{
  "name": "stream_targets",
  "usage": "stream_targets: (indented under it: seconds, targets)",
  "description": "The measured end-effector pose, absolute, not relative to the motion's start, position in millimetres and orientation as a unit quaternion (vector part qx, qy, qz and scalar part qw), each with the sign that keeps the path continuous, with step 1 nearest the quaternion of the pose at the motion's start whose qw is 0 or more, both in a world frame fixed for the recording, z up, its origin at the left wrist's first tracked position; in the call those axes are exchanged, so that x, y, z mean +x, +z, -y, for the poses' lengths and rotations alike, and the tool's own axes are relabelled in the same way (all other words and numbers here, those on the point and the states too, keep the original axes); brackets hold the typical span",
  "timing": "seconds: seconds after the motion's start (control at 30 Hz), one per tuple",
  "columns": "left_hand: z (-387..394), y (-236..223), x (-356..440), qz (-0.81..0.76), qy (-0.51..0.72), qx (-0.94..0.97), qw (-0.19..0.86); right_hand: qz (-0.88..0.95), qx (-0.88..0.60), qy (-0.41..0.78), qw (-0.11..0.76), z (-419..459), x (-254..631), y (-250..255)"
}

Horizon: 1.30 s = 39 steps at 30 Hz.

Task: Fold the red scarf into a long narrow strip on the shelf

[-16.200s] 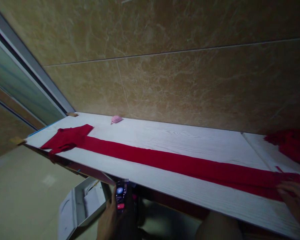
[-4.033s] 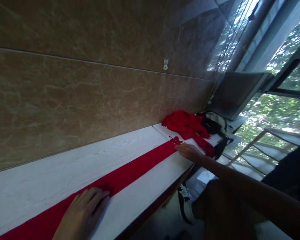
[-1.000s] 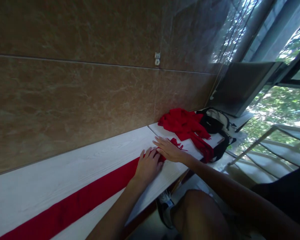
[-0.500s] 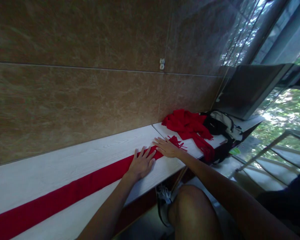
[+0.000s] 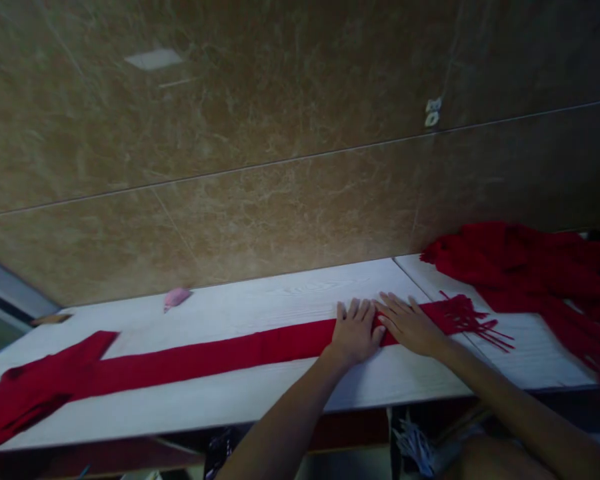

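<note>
a marble-look tile wall [image 5: 280,167] rises behind a white wood-grain shelf [image 5: 260,283], with a small white wall fitting [image 5: 433,112] set high on the tiles. we find a long red knitted scarf [image 5: 220,357] lying flat along the shelf, nearer the front edge than the wall. its fringe [image 5: 463,317] fans out at the right end, and a folded red section [image 5: 30,393] lies at the far left. the left hand [image 5: 355,331] and right hand [image 5: 410,325] rest side by side on the scarf, just short of the fringe, palms down and fingers spread. they are close together, pressing flat, and clamped on nothing. a rumpled red cloth heap [image 5: 525,280] lies just beyond the fringe, and a small pink object [image 5: 177,298] sits against the wall, well apart from both hands.
</note>
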State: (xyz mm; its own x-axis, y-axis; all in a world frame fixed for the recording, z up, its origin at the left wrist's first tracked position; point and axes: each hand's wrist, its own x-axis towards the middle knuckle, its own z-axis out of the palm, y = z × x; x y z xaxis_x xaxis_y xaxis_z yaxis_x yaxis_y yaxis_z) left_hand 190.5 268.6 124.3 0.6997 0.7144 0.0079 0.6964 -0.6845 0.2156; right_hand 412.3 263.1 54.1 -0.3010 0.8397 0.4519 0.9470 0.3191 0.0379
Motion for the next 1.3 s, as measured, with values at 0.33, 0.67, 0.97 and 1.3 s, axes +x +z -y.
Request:
stream_targets:
  seconds: [0.33,0.67,0.97,1.3]
  targets:
    - [-258.2,116.7,47.0,-0.397,0.037,0.916,0.051,0.787,-0.576,-0.163,0.152,-255.7,411.4,45.2]
    - [-263.6,102.4,-184.1,-0.541,0.011,0.841,-0.025,0.784,-0.598,-0.111,0.124,-257.5,416.6,46.2]
    - [-272.8,114.9,-342.9,-0.728,0.019,0.686,0.01,0.796,-0.568,-0.111,0.179,-271.9,437.3,21.7]
    - [-279.1,132.8,-371.2,-0.795,0.032,0.606,-0.005,0.814,-0.501,-0.147,0.256,-280.4,447.5,-2.2]
